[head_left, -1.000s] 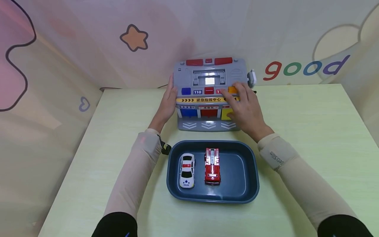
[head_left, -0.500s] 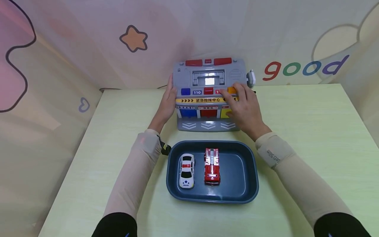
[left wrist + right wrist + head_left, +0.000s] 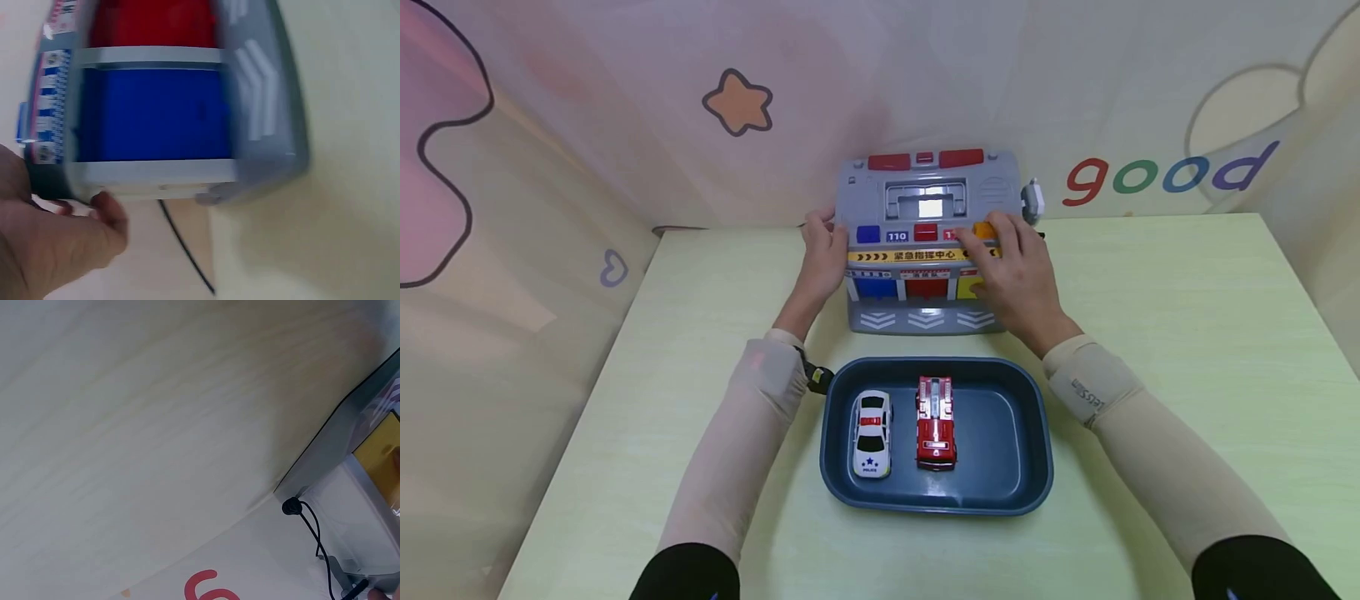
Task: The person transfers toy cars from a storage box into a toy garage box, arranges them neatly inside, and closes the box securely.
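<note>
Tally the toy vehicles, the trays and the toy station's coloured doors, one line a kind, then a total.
Toy vehicles: 2 (white police car, red truck)
Trays: 1 (dark blue tray)
Station doors: 3 (blue door, red door, yellow door)
Total: 6

On the table (image 3: pixel 1150 450), the toy emergency command centre (image 3: pixel 928 256) stands before the backdrop (image 3: pixel 625 125) and behind the tray (image 3: pixel 992 450), in which the police car (image 3: pixel 872 435) lies left of the fire truck (image 3: pixel 936 425).
</note>
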The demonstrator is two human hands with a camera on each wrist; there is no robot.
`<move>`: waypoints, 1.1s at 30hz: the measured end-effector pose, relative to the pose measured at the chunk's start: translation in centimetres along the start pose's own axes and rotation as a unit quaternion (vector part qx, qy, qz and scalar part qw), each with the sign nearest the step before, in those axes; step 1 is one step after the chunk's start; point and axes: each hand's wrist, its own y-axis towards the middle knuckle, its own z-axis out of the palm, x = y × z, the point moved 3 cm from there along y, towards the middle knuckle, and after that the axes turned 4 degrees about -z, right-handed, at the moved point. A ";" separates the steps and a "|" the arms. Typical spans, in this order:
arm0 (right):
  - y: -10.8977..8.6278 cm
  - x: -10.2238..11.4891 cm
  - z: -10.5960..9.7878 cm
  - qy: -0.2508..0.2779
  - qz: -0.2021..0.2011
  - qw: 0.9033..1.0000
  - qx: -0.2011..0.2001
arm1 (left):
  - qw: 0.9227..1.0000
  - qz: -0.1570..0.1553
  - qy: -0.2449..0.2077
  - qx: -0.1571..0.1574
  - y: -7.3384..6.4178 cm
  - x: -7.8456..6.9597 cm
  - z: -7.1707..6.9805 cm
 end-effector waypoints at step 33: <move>0.0 0.1 0.1 -0.007 0.004 1.000 -0.023 | 0.991 -0.053 0.124 0.013 0.2 -1.0 -0.3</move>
